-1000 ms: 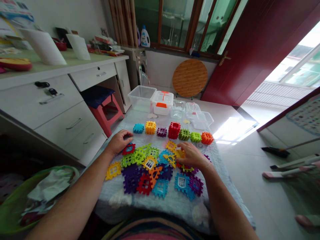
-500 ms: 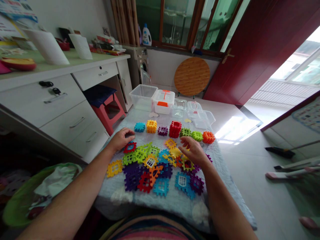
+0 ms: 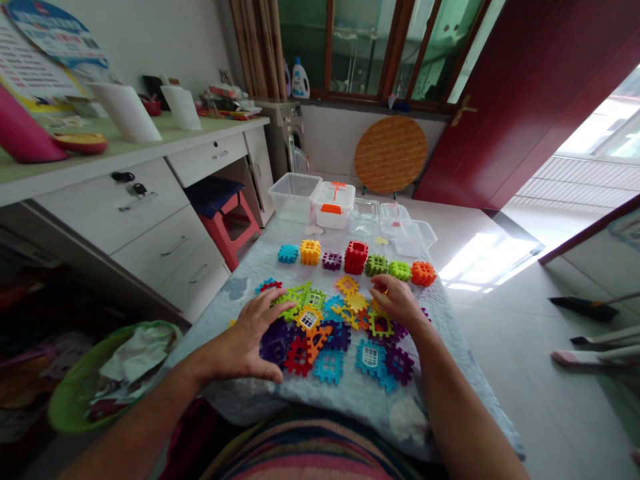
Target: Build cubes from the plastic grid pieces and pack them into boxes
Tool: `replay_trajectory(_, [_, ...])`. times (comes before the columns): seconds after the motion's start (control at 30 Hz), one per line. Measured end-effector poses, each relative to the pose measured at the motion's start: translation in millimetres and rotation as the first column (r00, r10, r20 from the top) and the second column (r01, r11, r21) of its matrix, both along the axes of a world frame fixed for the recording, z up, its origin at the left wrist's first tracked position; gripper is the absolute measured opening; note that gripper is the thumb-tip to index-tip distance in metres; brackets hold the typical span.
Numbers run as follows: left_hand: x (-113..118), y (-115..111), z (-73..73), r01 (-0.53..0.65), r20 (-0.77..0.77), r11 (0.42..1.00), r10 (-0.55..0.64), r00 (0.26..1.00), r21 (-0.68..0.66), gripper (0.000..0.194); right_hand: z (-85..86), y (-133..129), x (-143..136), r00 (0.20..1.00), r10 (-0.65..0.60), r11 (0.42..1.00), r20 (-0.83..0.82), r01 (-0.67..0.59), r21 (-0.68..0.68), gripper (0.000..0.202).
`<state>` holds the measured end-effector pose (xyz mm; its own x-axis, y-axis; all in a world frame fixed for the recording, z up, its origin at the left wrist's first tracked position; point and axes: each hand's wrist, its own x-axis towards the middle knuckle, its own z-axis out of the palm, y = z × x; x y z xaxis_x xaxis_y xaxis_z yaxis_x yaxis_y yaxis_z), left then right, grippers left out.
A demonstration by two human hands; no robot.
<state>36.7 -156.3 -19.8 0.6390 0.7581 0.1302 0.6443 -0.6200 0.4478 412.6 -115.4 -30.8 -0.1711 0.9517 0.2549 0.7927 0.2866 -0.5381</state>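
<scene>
My left hand [image 3: 245,340] is open, thumb and fingers wide apart, over the left side of a loose pile of plastic interlocking blocks; it hides some of them. My right hand [image 3: 399,300] hovers at the pile's right side, fingers loosely bent and apart, with nothing visible in it. Around the hands lie a red block [image 3: 299,357], a light blue block [image 3: 329,367], a purple block [image 3: 399,364] and a yellow window block [image 3: 309,320]. Behind them runs a row of sorted stacks, including a red stack [image 3: 356,259], a yellow stack [image 3: 311,253] and an orange stack [image 3: 423,274].
Clear plastic bins [image 3: 295,193] and a lidded box with orange clips [image 3: 334,205] stand at the far end of the cloth-covered table [image 3: 240,287]. A red stool [image 3: 227,227] and drawers [image 3: 165,233] are on the left. A green laundry basket [image 3: 65,407] sits lower left.
My left hand has moved from the pile's far left corner toward me and opened wide over its left side. My right hand stays near the right side. The view has shifted slightly.
</scene>
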Motion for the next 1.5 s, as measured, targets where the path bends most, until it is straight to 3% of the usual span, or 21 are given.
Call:
replay_trajectory(0.1, [11, -20, -9.6, 0.036, -0.031, 0.999, -0.035, 0.999, 0.039, 0.121, -2.2, 0, -1, 1.000, 0.002, 1.000, -0.002, -0.002, 0.002, 0.022])
replay_trajectory(0.23, [19, -18, -22.6, 0.027, -0.048, 0.996, -0.023, 0.999, 0.086, 0.119, -3.4, -1, -3, 1.000, 0.000, 1.000, 0.009, 0.000, -0.004, 0.022])
replay_trajectory(0.53, [16, 2, -34.2, -0.053, -0.027, 0.977, 0.060, 0.998, 0.206, 0.076, -1.0, -2, -12, 0.990, 0.091, 0.995, 0.111, -0.095, 0.026, 0.022])
replay_trajectory(0.7, [17, 4, -32.9, -0.091, -0.015, 0.948, 0.100, 0.995, 0.304, 0.054, 2.4, -4, -27, 0.970, 0.171, 0.984, 0.170, -0.177, 0.023, 0.024])
replay_trajectory(0.83, [17, 3, -29.2, -0.103, 0.038, 0.932, 0.096, 0.995, 0.347, 0.044, 0.6, -3, -34, 0.962, 0.139, 0.990, 0.235, -0.142, -0.003, 0.037])
replay_trajectory(1.1, [30, -2, -13.9, -0.136, 0.160, 0.917, 0.081, 0.984, 0.375, 0.029, -5.4, 3, -41, 0.941, 0.127, 0.991, 0.313, -0.108, -0.076, 0.036])
replay_trajectory(1.33, [56, 1, -1.8, -0.127, 0.202, 0.929, 0.058, 0.978, 0.347, 0.020, -4.6, 3, -39, 0.981, 0.178, 0.984, 0.077, -0.179, 0.003, 0.043])
replay_trajectory(1.5, [76, 15, 8.2, -0.102, 0.179, 0.956, 0.053, 0.982, 0.276, 0.024, -4.8, 4, -42, 0.976, 0.183, 0.983, -0.118, -0.178, 0.052, 0.016])
